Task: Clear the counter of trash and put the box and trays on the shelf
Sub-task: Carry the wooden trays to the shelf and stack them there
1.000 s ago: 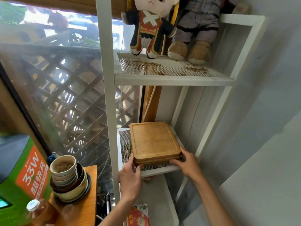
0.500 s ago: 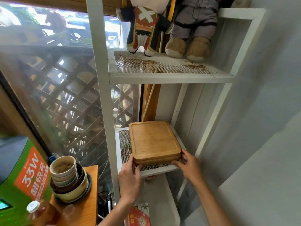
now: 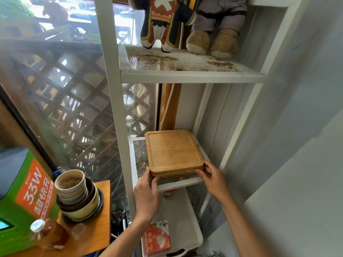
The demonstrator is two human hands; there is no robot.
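White metal shelf rack (image 3: 115, 101) stands between a lattice window on the left and a grey wall on the right. Stack of wooden trays (image 3: 173, 152) sits on the middle mesh shelf (image 3: 138, 160), near edge facing the person. Left hand (image 3: 146, 196) grips the stack's near-left corner, right hand (image 3: 213, 179) grips the near-right corner. 2 plush dolls (image 3: 189, 21) on the top shelf. Stacked bowls (image 3: 78, 197) on the wooden counter (image 3: 96, 236), lower left.

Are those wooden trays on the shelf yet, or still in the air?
On the shelf. The trays lie flat on the mesh shelf, both hands at their front corners.
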